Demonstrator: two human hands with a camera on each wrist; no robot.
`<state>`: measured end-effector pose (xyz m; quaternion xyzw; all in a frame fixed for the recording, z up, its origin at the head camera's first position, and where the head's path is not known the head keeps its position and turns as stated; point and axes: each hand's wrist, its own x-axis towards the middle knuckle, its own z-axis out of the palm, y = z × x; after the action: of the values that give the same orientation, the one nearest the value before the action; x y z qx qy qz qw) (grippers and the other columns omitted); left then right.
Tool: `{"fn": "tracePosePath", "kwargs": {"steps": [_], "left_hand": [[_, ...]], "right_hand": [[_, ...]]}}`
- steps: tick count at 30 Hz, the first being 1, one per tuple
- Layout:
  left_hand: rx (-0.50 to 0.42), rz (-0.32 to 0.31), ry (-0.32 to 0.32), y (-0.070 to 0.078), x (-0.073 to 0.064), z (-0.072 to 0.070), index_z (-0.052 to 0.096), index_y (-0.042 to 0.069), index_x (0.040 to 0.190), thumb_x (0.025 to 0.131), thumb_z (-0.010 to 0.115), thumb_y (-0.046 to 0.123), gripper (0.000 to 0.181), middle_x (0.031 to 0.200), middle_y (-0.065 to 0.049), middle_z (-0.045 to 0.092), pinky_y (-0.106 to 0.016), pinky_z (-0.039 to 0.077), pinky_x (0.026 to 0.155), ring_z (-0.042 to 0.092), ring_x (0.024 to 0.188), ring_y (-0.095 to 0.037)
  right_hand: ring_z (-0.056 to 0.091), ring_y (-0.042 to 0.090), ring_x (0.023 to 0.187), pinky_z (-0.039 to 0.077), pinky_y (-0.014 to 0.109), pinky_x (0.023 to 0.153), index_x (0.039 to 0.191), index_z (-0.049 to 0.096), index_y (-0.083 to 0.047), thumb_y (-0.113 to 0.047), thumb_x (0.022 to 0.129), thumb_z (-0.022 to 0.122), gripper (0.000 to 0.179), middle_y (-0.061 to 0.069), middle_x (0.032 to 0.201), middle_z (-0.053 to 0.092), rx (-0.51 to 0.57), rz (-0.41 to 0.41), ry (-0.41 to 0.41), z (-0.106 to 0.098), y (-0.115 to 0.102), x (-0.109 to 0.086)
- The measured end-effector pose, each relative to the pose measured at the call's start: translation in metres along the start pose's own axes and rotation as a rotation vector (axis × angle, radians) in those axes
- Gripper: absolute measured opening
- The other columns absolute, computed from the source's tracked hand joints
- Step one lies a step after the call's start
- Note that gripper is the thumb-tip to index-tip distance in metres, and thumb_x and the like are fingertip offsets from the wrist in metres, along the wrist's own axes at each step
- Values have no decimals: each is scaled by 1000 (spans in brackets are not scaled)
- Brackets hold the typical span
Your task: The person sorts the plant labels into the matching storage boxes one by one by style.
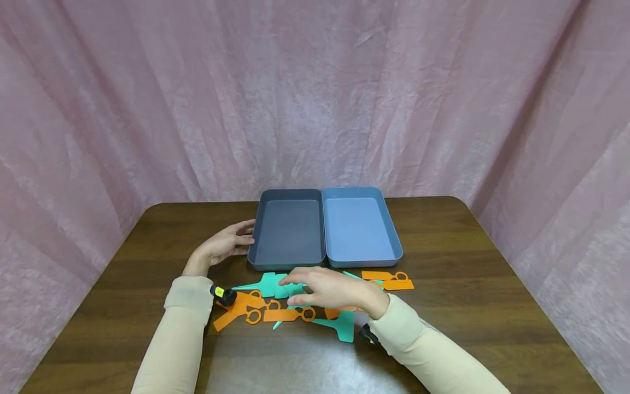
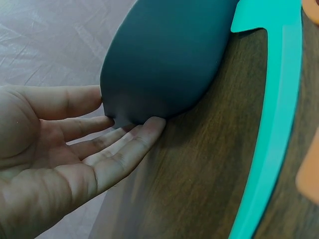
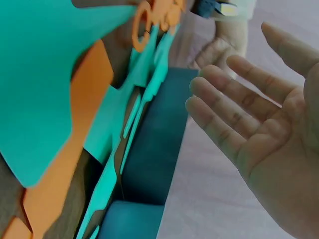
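Note:
My left hand (image 1: 225, 243) rests with extended fingers against the left side of a dark grey tray (image 1: 289, 227). In the left wrist view, its fingertips meet the outer wall of that tray (image 2: 164, 55). My right hand (image 1: 330, 287) is held over the flat pieces in front of the trays, fingers spread and nothing in the grasp. Below and around it lie teal T-shaped plant labels (image 1: 345, 328) and orange flat tags with a ring at one end (image 1: 283, 315). Part of the pile is hidden under the right hand.
A light blue tray (image 1: 361, 227) stands right beside the dark one, with nothing inside either. More orange tags (image 1: 398, 285) lie in front of the blue tray. The brown wooden table (image 1: 443, 241) has a pink curtain (image 1: 315, 98) behind it.

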<state>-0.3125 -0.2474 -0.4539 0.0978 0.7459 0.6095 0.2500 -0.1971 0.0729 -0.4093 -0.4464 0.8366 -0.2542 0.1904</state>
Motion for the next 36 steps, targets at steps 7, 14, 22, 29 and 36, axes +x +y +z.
{"fn": "tracePosePath", "kwargs": {"steps": [7,14,22,29,36], "left_hand": [[3,4,0,1,0,0,10,5,167,109,49,5,69,168,-27,19,-61,36,118,32,150,-46],[14,15,-11,1,0,-1,8,5,168,110,47,5,69,169,-27,15,-62,34,118,30,150,-47],[40,24,-10,-3,2,-1,9,5,168,110,47,6,69,169,-27,15,-63,32,119,28,151,-47],[41,24,-8,-3,7,0,10,5,167,109,48,6,70,169,-27,17,-62,34,118,30,150,-47],[46,20,-12,-3,4,1,9,5,167,110,48,5,70,169,-28,16,-61,35,118,29,151,-47]], "right_hand": [[63,17,115,51,24,98,143,63,-12,-36,106,62,44,0,129,62,-34,34,11,13,-5,10],[63,12,110,50,18,93,138,66,-11,-29,104,66,38,-1,123,63,-102,31,-3,22,-13,18],[56,5,104,47,14,87,125,70,-16,-26,100,73,27,-5,117,61,-230,24,13,37,-22,24],[55,5,103,47,15,87,122,67,-17,-31,99,74,28,-8,114,59,-307,47,16,45,-21,27],[59,7,107,48,16,92,124,67,-18,-24,100,73,25,-8,116,61,-387,27,13,53,-21,29]]}}
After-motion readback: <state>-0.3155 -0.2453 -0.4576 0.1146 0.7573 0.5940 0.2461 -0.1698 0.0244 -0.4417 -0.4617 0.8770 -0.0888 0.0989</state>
